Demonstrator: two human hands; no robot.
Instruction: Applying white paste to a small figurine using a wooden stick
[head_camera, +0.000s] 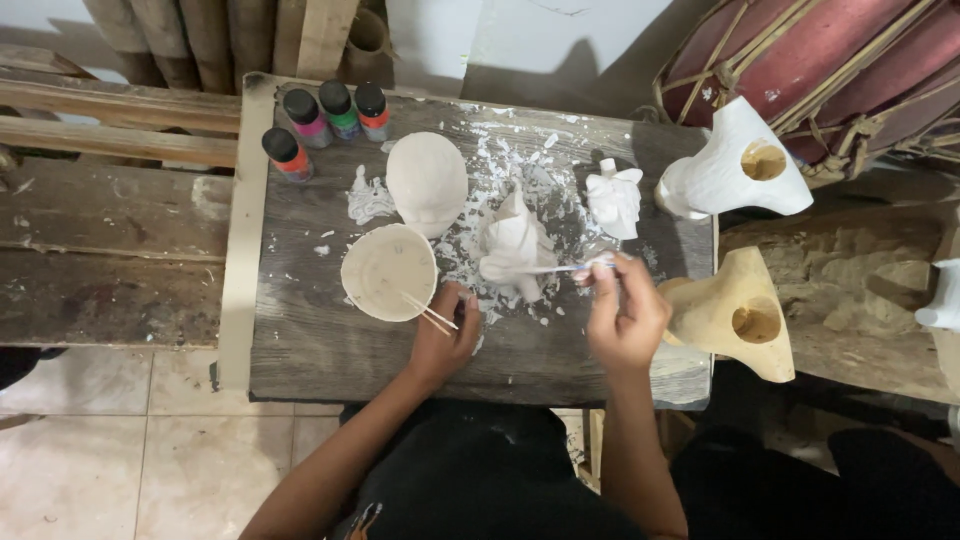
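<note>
Weathered wooden table (300, 340), strewn with white chips, seen from the head camera.
Just right of the bowl (388, 271), the white figurine (512, 243) is scraped by a thin tool (560, 268) pinched in the right hand (625, 320); the left hand (445, 340) rests curled, seemingly empty, below it. Light strokes seem advisable, the figurine being steadied.

Four small paint bottles with black caps stand at the far left corner of the grey wooden board (330, 350); the orange bottle (286, 154) is nearest; behind it stand pink (305, 117), green (340, 109) and red-orange (372, 110); their labels are too small to tell.
</note>
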